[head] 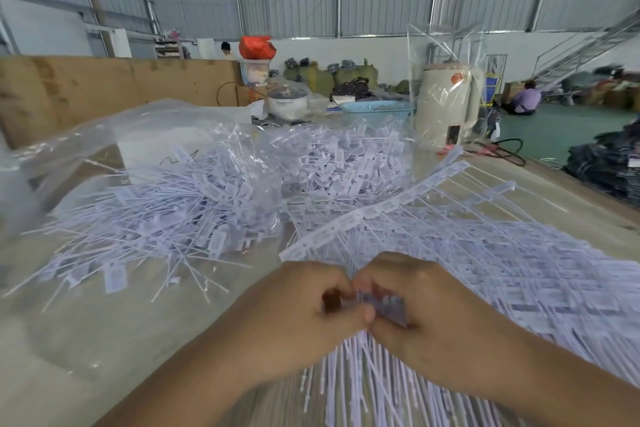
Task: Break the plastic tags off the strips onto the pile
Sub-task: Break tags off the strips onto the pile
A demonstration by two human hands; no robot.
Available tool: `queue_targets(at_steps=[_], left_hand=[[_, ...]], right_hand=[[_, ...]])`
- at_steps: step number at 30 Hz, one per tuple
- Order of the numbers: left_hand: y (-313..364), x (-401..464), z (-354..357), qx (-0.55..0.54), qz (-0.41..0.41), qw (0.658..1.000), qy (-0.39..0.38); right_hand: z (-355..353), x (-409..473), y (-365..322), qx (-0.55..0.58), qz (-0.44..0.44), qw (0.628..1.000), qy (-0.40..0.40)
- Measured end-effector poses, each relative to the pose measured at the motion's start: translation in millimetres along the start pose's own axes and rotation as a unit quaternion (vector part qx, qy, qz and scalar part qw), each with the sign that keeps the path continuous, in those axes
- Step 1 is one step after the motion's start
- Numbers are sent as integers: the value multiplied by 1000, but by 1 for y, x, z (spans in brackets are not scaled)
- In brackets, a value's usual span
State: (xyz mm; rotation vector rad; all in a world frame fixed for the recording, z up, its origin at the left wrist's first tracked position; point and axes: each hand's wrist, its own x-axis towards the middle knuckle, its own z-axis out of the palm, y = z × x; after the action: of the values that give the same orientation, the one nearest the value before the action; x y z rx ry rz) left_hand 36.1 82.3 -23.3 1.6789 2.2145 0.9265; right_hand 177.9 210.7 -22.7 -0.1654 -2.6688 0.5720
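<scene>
My left hand (304, 308) and my right hand (429, 315) meet at the table's near middle, fingers curled round a bunch of pale lilac plastic tags (388, 308) on a strip. The strips (485, 253) lie in a fanned stack to the right, with their runner bar (363, 218) slanting up to the right. Thin tag tails (363, 385) stick out toward me under my hands. The pile of loose tags (166, 218) spreads on the table to the left, partly on clear plastic.
A clear plastic bag (104, 149) lies under and behind the pile. A second heap of tags (346, 163) sits further back. A cream kettle in plastic wrap (446, 104), a blue basket (377, 109) and a pot (287, 100) stand at the far edge.
</scene>
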Motion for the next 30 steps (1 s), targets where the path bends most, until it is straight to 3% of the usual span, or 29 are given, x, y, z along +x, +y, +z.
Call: queue_targets(at_steps=[3, 8, 16, 18, 21, 25, 27, 30], left_hand=[[-1, 1, 1, 84, 11, 996, -1], [0, 0, 1, 80, 7, 997, -14], [8, -8, 6, 176, 10, 984, 27], [10, -8, 6, 140, 14, 989, 36], [7, -5, -4, -32, -2, 999, 40], [-2, 0, -31, -239, -23, 968, 71], [-13, 3, -46, -283, -41, 951, 120], [-38, 6, -67, -252, -71, 935, 238]], right_hand=[[3, -2, 5, -37, -23, 999, -7], [12, -6, 6, -119, -33, 992, -22], [16, -6, 4, -130, -18, 991, -6], [16, -6, 3, -132, -18, 991, -4], [15, -6, 4, -137, -18, 990, -2], [15, -7, 7, -147, -25, 989, -9], [15, -8, 7, -152, -30, 988, -13], [12, -8, 5, -154, -33, 988, 9]])
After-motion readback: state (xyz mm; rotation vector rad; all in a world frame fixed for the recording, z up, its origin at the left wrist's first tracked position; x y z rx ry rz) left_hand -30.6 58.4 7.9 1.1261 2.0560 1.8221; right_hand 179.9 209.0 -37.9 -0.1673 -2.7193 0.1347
